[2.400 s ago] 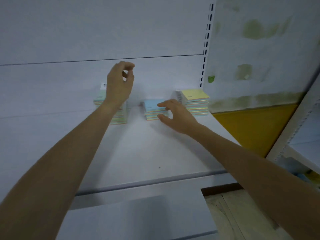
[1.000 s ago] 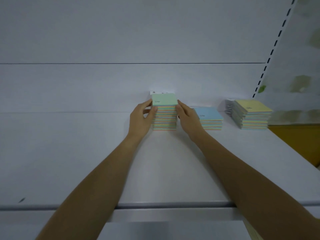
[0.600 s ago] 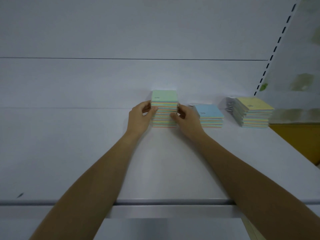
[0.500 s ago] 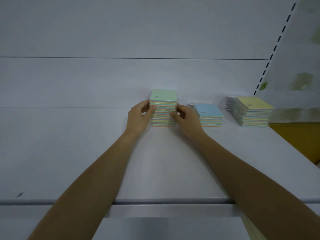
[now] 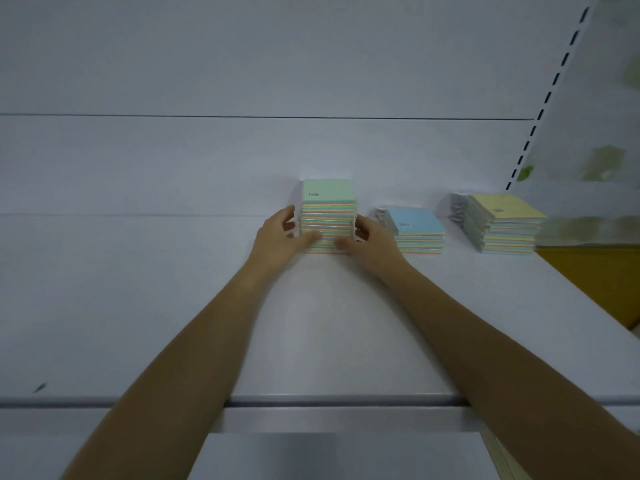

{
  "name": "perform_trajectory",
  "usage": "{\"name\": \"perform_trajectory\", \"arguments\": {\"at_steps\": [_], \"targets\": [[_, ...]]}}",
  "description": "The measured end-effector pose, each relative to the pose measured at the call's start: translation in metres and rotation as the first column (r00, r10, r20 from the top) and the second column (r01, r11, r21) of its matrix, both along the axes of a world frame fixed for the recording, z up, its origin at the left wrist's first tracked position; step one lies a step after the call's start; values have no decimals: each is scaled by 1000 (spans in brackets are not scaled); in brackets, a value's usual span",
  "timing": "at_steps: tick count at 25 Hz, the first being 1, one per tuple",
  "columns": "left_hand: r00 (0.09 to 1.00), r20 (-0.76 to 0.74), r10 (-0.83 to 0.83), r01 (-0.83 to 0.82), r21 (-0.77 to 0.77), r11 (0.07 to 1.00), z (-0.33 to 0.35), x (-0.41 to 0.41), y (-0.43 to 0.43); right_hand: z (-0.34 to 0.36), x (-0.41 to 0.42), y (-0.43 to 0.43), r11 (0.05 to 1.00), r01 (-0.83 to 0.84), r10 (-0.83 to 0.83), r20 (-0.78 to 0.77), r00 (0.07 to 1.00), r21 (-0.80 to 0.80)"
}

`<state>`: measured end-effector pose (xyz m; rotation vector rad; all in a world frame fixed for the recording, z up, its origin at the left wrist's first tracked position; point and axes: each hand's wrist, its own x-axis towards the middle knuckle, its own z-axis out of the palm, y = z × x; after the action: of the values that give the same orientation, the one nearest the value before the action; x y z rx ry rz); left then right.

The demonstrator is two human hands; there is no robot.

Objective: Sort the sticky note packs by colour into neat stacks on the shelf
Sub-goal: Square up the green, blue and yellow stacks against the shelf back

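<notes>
Both hands are on the green-topped stack [image 5: 329,202] here, at the back of the white shelf [image 5: 311,323], close up against the back panel [image 5: 242,81]. The left hand [image 5: 277,237] cups its left side, fingers curled round the edge, thumb laid across the lower front. The right hand [image 5: 372,241] mirrors it on the right side, fingers bent against the edge and thumb pressed low on the front face. So the pile is squeezed between the two hands, and its bottom pack looks to be down on the shelf surface. Its edges show thin bands of green, orange, blue and yellow, and it's the tallest of the three piles. Just to its right sits the blue-topped stack [image 5: 417,225], only a few packs high, with a bit of clear wrapping poking out at its back left corner. It is very near the right hand's knuckles, though whether they touch I cannot tell. Further right and apart from the blue one stands the yellow-topped stack [image 5: 505,211], turned a little askew to the shelf's front edge, with crinkled clear plastic showing along its left side. Behind it the slotted upright [image 5: 547,95] climbs the right of the view. Past the shelf's right end there's a yellow panel [image 5: 595,282], and a lower shelf [image 5: 339,455] shows at the bottom
</notes>
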<state>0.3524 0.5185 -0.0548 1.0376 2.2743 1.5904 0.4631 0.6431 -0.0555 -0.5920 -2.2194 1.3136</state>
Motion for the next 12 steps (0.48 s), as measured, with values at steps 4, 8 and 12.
{"name": "perform_trajectory", "arguments": {"at_steps": [4, 8, 12], "targets": [[987, -157, -15, -1, -105, 995, -5, 4, 0, -5, -2, -2, 985, 37, -49, 63, 997, 171], [977, -213, -30, 3, -126, 992, -3, 8, 1, -3, 0, -2, 992, 44, -51, 51, 997, 117], [965, -257, -53, 10, -165, 986, -5, 12, 3, -5, 1, -5, 975, 58, -83, 110, 990, 215]]}}
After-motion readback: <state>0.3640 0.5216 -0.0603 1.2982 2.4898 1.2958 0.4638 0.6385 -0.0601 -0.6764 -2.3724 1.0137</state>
